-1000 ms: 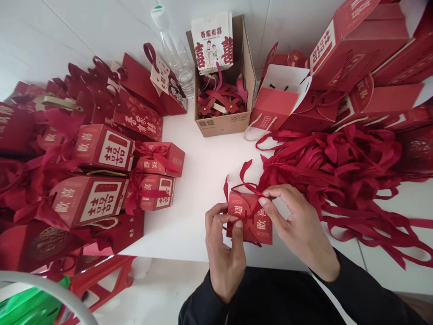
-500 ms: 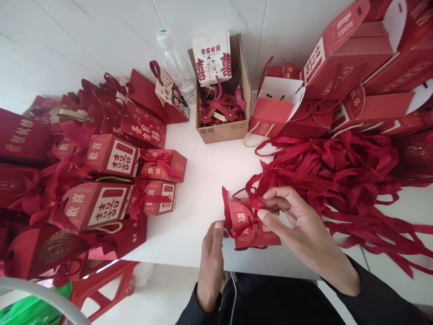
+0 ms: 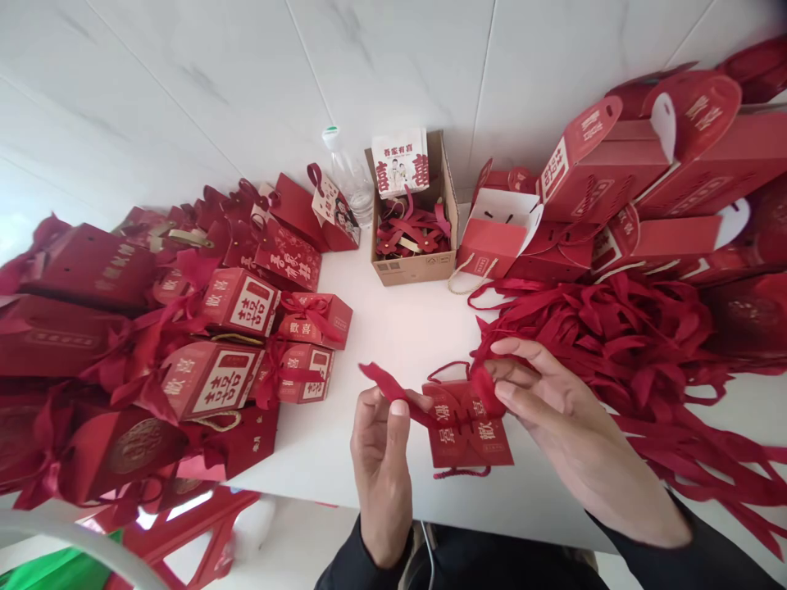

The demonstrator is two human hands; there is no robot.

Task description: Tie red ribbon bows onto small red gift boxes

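A small red gift box with pale printed characters and cord handles rests on the white table between my hands. A red ribbon runs across its top. My left hand pinches one end of that ribbon between thumb and fingers, at the box's left side. On the other side, my right hand is closed on the ribbon's looped right part, just above the box's upper right corner. The right fingertips are partly hidden behind the ribbon.
Finished-looking red boxes with bows crowd the left side. At the back stand a cardboard box of ribbon straps and a clear bottle. Loose red ribbons heap at the right, before stacked open red boxes.
My left hand has gone from the box's side to the ribbon's left end and lifted it. The box has turned, and the view has tilted upward.
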